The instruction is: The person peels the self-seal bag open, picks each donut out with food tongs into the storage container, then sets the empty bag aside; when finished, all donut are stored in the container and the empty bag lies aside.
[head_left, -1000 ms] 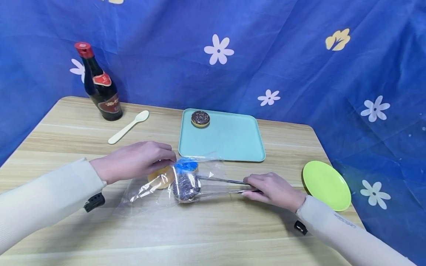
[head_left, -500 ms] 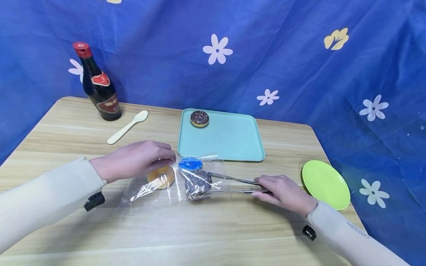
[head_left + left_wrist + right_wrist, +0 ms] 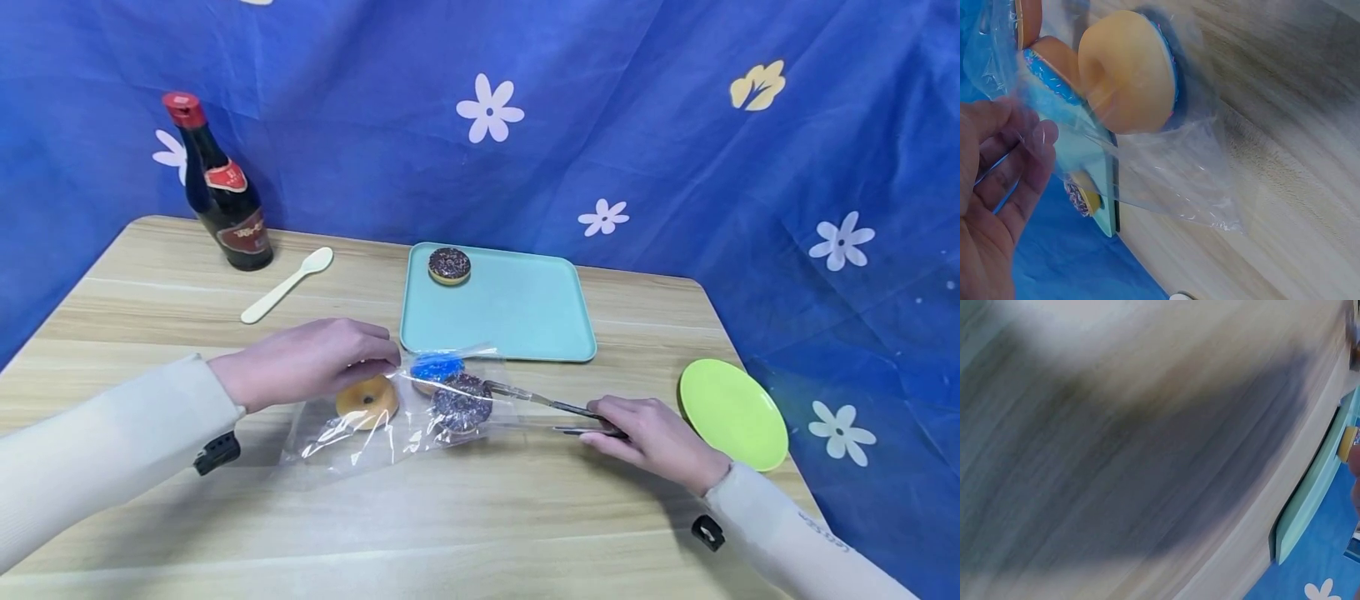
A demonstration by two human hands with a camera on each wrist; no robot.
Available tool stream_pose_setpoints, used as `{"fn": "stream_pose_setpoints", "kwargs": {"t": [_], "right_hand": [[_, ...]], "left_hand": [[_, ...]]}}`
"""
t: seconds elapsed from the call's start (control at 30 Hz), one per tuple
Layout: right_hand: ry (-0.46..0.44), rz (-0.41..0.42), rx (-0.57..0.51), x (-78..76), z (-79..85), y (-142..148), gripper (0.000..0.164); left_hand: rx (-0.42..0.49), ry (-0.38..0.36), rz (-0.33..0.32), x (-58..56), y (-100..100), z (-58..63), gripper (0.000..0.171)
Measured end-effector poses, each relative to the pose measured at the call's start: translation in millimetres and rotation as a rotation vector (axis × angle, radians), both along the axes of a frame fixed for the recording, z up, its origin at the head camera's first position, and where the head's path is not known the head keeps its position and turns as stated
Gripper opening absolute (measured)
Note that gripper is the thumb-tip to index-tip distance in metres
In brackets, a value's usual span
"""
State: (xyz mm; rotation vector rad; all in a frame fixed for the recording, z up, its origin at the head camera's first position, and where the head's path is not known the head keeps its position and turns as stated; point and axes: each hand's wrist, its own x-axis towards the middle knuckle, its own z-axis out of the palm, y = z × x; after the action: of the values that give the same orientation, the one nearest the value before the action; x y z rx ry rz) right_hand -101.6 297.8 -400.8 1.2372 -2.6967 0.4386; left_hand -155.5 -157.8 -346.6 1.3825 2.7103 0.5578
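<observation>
In the head view my left hand (image 3: pixel 322 358) pinches the upper edge of a clear plastic bag (image 3: pixel 408 442) lying low over the table. Inside the bag are a doughnut with its plain golden side up (image 3: pixel 384 407), a blue-iced doughnut (image 3: pixel 435 367) and a chocolate-iced doughnut (image 3: pixel 463 408). My right hand (image 3: pixel 648 437) grips metal tongs (image 3: pixel 551 404), one tip reaching to the right edge of the chocolate doughnut. The left wrist view shows my left hand (image 3: pixel 997 169) with thumb and fingers at the bag film (image 3: pixel 1172 194); the golden doughnut (image 3: pixel 1132 75) has blue icing on its other side.
Behind the bag stands a turquoise tray (image 3: pixel 517 308) with another chocolate-iced doughnut (image 3: pixel 449 265) on it. A white spoon (image 3: pixel 281 292) and a dark red-capped bottle (image 3: pixel 228 200) are at the back left. A green plate (image 3: pixel 735 412) lies near the right table edge.
My right hand and the tongs have drawn back to the right. The chocolate doughnut has shifted right inside the bag, and more of the blue one shows. My left hand has stayed nearly still.
</observation>
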Motion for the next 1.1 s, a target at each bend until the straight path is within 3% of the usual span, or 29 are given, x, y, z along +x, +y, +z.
{"fn": "stream_pose_setpoints", "kwargs": {"t": [0.4, 0.7, 0.9, 1.1], "right_hand": [[0.009, -0.006, -0.040, -4.5, 1.9, -2.9, 0.020], [-0.013, -0.090, -0.019, -4.3, 1.7, 10.4, 0.021], [0.026, -0.120, -0.011, -4.1, 6.9, 26.2, 0.023], [0.048, -0.206, -0.023, -5.9, 11.2, 44.0, 0.025]], "left_hand": [[0.021, 0.000, -0.014, 0.9, -0.8, 0.4, 0.020], [0.013, -0.011, -0.011, 1.7, -0.8, 1.7, 0.019], [0.006, -0.019, -0.006, 1.4, -0.1, 1.5, 0.018], [0.002, -0.028, -0.001, 0.7, 0.2, 2.1, 0.017]]}}
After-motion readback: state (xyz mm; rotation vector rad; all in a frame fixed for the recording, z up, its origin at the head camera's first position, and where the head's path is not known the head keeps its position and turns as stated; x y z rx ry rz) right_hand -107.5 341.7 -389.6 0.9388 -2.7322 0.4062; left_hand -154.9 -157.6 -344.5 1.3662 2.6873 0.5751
